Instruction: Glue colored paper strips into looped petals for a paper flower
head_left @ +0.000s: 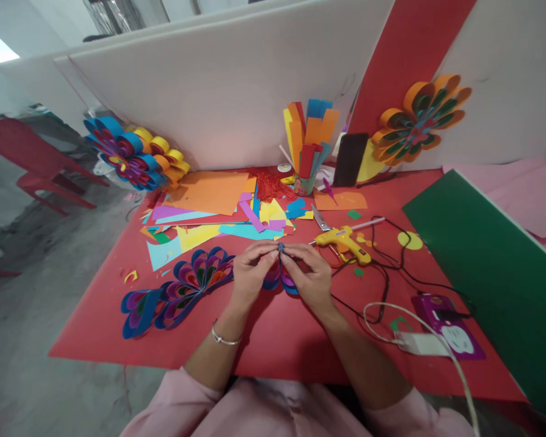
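Observation:
My left hand [252, 270] and my right hand [310, 276] meet over the red tabletop, fingertips pinched together. Between them they grip the gathered top end of a paper loop petal [292, 289], whose blue and purple loops hang below my fingers. My palms hide much of it. Left of my left hand lies a fan of nested paper loops [200, 276] in blue, purple, red and green. Beside that fan rests a loose petal [139, 309]. A yellow hot glue gun [346, 241] with a clear stick in its back lies just beyond my right hand, near scissors [319, 218].
Paper sheets and scraps [200, 233] cover the back left. A cup [304, 184] of paper strips and a dark phone [350, 159] stand at the back. Cables, a purple power strip [471, 343] and a green board [486, 267] occupy the right. Finished paper flowers [122, 152] flank the table.

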Available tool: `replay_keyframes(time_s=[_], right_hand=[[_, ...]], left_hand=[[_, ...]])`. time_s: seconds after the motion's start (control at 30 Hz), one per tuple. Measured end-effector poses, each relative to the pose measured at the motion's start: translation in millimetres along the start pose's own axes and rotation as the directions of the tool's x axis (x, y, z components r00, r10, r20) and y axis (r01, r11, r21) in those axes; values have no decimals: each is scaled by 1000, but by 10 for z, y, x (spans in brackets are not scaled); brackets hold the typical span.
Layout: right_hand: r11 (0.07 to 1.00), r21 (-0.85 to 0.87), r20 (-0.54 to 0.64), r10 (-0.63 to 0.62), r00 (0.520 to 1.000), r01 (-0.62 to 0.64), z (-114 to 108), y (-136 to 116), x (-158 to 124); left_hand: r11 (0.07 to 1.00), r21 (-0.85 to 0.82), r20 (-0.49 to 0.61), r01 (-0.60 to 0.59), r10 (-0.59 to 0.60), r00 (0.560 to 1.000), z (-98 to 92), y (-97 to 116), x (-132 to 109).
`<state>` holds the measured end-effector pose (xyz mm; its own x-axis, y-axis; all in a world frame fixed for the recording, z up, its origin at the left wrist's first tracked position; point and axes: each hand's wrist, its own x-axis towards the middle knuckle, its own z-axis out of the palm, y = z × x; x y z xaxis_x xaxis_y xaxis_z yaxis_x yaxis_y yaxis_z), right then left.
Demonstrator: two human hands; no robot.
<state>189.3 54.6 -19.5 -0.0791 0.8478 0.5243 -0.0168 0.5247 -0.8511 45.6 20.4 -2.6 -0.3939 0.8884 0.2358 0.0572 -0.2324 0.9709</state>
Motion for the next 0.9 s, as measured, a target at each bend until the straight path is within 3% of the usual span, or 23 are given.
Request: replay_keyframes(time_s=[0.9], right_hand=[[1000,-13,4,28,1000,-28,-11,-10,-5]], left_hand=[[999,45,19,-26,25,1000,-9,14,-6]])
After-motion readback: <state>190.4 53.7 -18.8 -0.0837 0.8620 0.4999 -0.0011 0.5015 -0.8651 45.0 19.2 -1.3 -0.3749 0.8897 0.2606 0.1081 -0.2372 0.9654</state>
